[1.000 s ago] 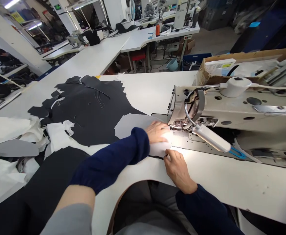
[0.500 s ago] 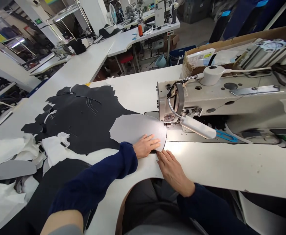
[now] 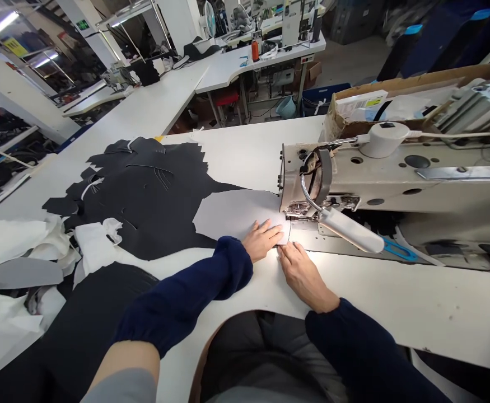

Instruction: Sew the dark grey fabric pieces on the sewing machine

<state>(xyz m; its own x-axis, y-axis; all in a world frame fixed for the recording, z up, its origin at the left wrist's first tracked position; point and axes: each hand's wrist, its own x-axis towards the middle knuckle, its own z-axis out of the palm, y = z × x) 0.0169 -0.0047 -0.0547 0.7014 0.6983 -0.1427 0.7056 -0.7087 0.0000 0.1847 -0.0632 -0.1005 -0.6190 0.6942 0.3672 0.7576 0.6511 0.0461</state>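
A light grey fabric piece (image 3: pixel 232 215) lies partly over black fabric (image 3: pixel 161 196), its right end under the presser area of a sewing machine (image 3: pixel 329 179). My left hand (image 3: pixel 262 240) rests flat on the grey piece, fingers spread, close to the needle area. On the near right corner of that piece, my right hand (image 3: pixel 306 277) has its fingers together and bent, pinching the edge; the thumb is mostly hidden. A white lamp (image 3: pixel 354 230) on a flexible neck lights the stitching spot, where the needle itself is hard to make out.
White cloth scraps (image 3: pixel 97 243) and a dark fabric piece (image 3: pixel 102 308) lie on the left of the white table (image 3: pixel 396 291). Behind the machine stands a cardboard box (image 3: pixel 332 120) with packets. Blue thread snips (image 3: pixel 400 250) lie under the machine arm.
The grey piece has slid farther in under the machine and turned slightly. Both hands have moved away from my body with it, closer to the needle area. The camera view has shifted slightly.
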